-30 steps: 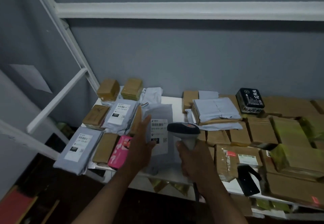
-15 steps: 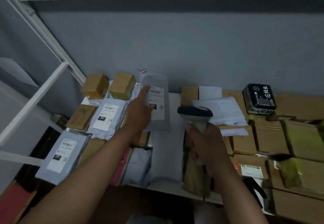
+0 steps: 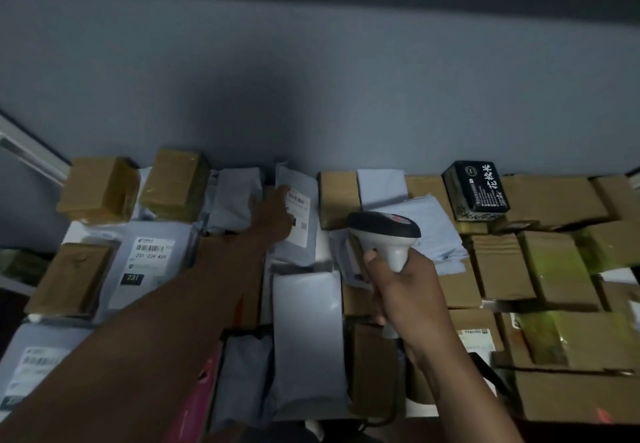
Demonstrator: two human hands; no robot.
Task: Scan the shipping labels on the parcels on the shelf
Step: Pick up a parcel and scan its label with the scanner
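Left hand (image 3: 275, 215) presses the grey mailer (image 3: 298, 220) against the back wall (image 3: 311, 78), fingers seemingly flat across its label (image 3: 298, 217), while the right hand (image 3: 403, 290) grips the scanner (image 3: 384, 234) just beside it, so those fingers may block the barcode.

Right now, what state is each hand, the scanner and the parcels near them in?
Left hand: reaching to the back of the shelf, touching the labelled grey mailer.
Grey mailer: propped against the wall, label facing out.
Right hand: grips the scanner's handle.
Scanner: held upright, head toward the mailer.
Black box: resting on cartons, untouched.
White mailer: lying flat, no label showing.
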